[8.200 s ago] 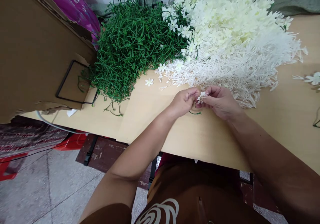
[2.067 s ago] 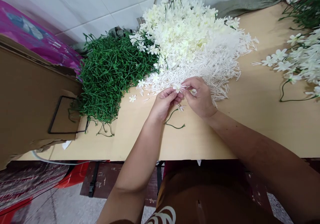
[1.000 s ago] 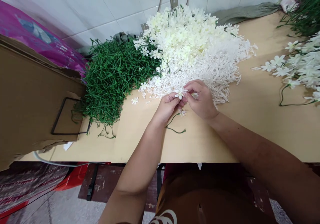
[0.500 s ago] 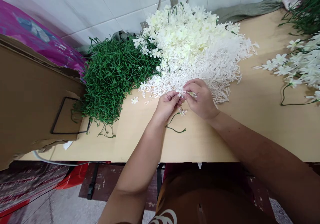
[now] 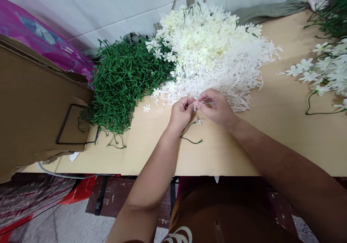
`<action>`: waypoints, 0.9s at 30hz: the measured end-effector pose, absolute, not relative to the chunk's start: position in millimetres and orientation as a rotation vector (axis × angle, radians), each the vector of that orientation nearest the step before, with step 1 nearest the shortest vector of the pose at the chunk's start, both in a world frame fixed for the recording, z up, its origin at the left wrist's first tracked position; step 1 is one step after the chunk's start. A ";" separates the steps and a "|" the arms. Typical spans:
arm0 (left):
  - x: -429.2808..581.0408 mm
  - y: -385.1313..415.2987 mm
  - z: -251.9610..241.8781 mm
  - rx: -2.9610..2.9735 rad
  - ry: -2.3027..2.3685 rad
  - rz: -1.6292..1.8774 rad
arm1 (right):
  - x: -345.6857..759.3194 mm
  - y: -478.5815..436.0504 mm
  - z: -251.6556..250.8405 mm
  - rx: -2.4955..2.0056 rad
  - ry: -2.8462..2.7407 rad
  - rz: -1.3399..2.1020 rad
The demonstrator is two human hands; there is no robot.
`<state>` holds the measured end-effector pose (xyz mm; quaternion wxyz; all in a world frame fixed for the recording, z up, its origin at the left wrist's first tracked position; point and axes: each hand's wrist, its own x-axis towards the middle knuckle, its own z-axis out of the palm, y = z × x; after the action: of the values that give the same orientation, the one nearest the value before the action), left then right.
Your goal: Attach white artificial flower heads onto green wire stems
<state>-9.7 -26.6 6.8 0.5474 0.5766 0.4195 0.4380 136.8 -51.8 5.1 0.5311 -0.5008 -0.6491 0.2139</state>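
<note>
My left hand and my right hand meet over the table, fingertips pinched together. Between them is a small white artificial flower, mostly hidden by the fingers. Just below the fingertips is a green plastic stem with a white tuft at its upper end; whether it touches my left hand I cannot tell. Right behind my hands spreads a heap of thin white stamens, and white flower heads are piled beyond it.
To the left lies a mound of green stems, beside a cardboard box with a black wire frame. One loose flower lies nearby. At the right are flowers on stems and more greenery. White tiles back the table.
My right fingertips have closed in toward the left ones, so the white flower is now more covered. The piles and the stem below look the same, apart from a slight view shift.
</note>
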 end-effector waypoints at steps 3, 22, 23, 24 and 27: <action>-11.5 -26.9 5.0 1.516 1.070 0.998 | 135.8 -52.5 5.1 -1.228 -1.560 0.470; -17.8 -17.7 11.6 1.414 0.881 0.979 | 148.8 -52.8 30.4 -1.022 -1.224 1.389; -18.0 -17.6 11.4 1.417 0.886 0.977 | 148.3 -52.5 29.7 -1.023 -1.225 1.382; -18.1 -17.7 11.2 1.420 0.888 0.978 | 147.9 -52.2 29.0 -1.020 -1.227 1.377; -17.9 -18.8 11.4 1.425 0.855 0.991 | 148.4 -52.4 28.8 -0.986 -1.238 1.397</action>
<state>-17.9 -18.8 11.4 0.5674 0.6064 0.3639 0.4217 148.4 -52.4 28.8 0.4929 -0.4063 -0.5102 0.5759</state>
